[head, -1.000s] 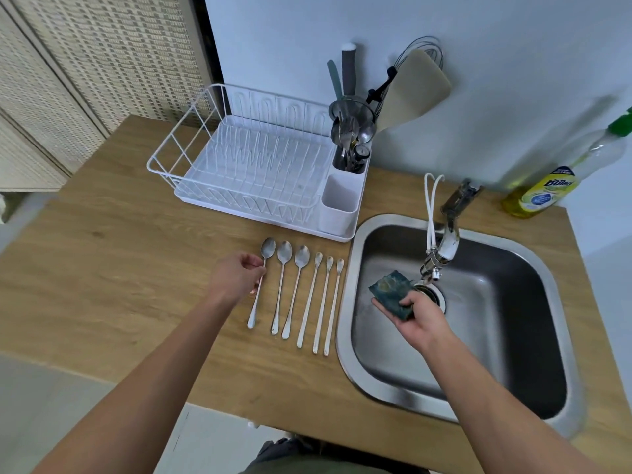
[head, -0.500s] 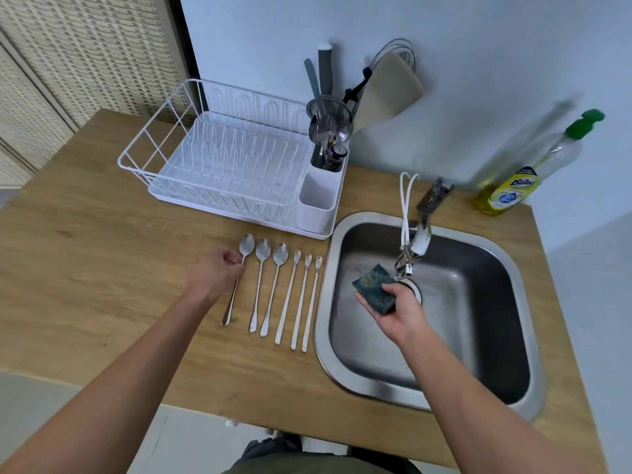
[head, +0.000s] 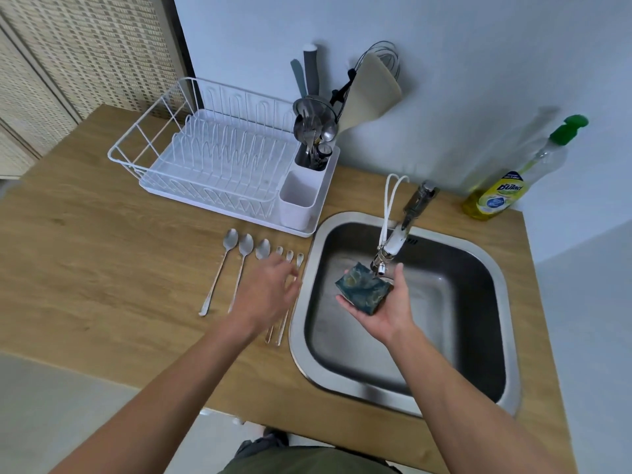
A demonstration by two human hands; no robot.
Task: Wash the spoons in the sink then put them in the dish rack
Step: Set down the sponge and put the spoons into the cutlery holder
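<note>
Left hand (head: pixel 265 295) now over six spoons (head: pixel 239 265); one sponge (head: pixel 363 288).

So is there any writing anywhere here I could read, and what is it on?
Dish soap bottle: its yellow label carries a dark brand word in non-Latin script, too blurred to quote.
Blue round badge below that word: small print, too small to read.
Dish rack, sponge, sink: no writing visible.

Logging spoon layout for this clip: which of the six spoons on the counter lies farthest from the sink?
The large spoon at the left end of the row. The sink lies to the row's right, and the left hand hovers over the spoons nearer the sink.
</note>
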